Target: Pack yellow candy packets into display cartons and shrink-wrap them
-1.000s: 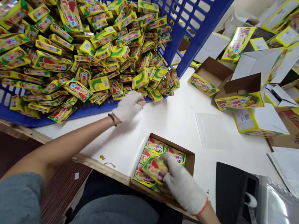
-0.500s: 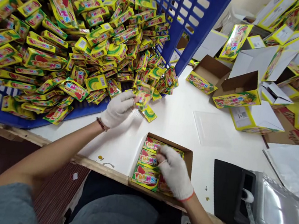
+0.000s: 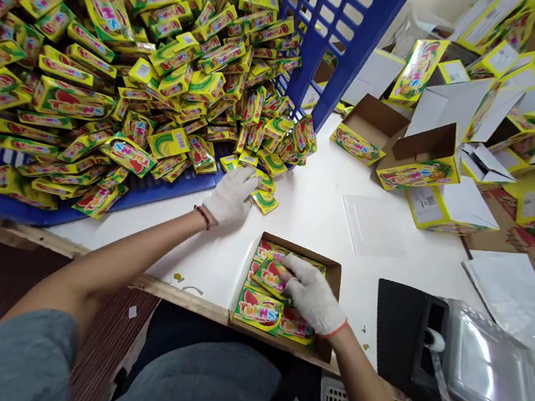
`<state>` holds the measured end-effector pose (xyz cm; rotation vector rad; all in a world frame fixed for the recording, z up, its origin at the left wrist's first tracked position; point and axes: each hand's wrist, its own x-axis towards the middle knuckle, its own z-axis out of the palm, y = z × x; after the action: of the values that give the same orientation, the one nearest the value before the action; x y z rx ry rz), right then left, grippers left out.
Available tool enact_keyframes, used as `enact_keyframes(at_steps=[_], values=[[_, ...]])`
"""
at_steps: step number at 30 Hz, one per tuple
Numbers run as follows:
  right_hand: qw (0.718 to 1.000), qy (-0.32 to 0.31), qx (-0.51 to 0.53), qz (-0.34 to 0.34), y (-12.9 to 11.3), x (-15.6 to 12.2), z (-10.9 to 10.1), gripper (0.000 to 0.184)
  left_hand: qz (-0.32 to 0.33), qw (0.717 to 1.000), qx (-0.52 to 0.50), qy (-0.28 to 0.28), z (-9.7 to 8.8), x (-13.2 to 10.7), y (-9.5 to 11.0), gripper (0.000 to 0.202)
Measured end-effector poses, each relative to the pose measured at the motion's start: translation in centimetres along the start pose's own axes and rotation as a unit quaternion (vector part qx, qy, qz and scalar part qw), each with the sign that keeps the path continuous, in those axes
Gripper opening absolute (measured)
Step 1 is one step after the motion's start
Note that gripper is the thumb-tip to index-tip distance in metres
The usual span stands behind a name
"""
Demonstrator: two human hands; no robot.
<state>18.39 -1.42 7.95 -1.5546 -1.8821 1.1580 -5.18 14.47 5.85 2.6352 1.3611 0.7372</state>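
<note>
My right hand, in a white knit glove, grips a small yellow-green TWINS candy box. It holds that box slightly tilted above an open display carton. Flat candy boxes lie face up inside the carton, several of them in view. My left hand, gloved too, is at the loose candy boxes spilling from the basket's front. Its fingers are bent and closed on one of them, though the fingertips are partly hidden.
A blue plastic basket heaped with candy boxes fills the left. Open empty cartons are piled at the back right. A clear plastic sheet lies on the white table, with a black tray and clear plastic covers to the right.
The candy box that was in my left hand is gone from it, and my right hand now holds one over the carton. My left hand has shifted right, onto the loose boxes.
</note>
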Motion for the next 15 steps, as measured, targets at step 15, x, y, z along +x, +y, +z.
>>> enact_keyframes(at_steps=[15], values=[[0.982, 0.179, 0.059, -0.028, -1.8, 1.4, -0.3, 0.029, -0.087, 0.925, -0.36, -0.085, -2.3, -0.5, 6.4, 0.025]])
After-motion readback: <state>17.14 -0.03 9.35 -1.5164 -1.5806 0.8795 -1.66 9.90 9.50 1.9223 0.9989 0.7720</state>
